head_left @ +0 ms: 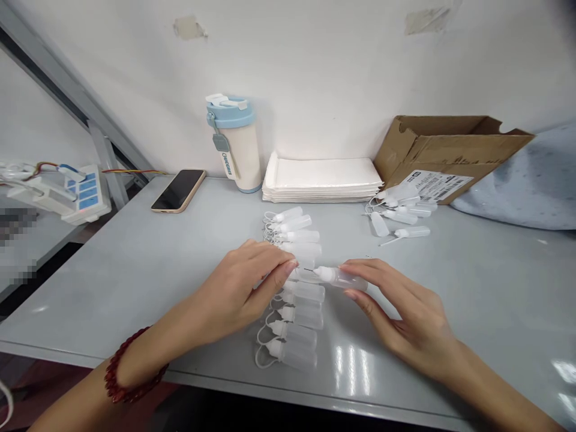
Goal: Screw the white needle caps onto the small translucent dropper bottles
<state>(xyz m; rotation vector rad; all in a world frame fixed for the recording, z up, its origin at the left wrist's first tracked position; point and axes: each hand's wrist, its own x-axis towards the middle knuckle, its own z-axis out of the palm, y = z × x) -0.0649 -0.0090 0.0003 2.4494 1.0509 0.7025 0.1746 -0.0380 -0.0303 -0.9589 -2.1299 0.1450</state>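
My right hand (400, 315) pinches a small translucent squeeze bottle with a needle tip (337, 278), holding it flat just above the grey table (135, 270). My left hand (245, 285) reaches toward that bottle's tip, fingers together and curved, fingertips at the needle end. Under both hands lies a neat column of several identical small bottles (297, 312), lying on their sides with tips to the left. A looser heap of the same bottles (402, 213) sits farther right by the box. A red bead bracelet (123, 384) is on my left wrist.
Against the wall stand a white and blue tumbler (236, 144), a stack of white padded envelopes (321, 179) and an open cardboard box (445, 150). A phone (179, 190) lies at the back left. A pale blue bag (526, 186) rests at the right. White device with wires (67, 192) at left.
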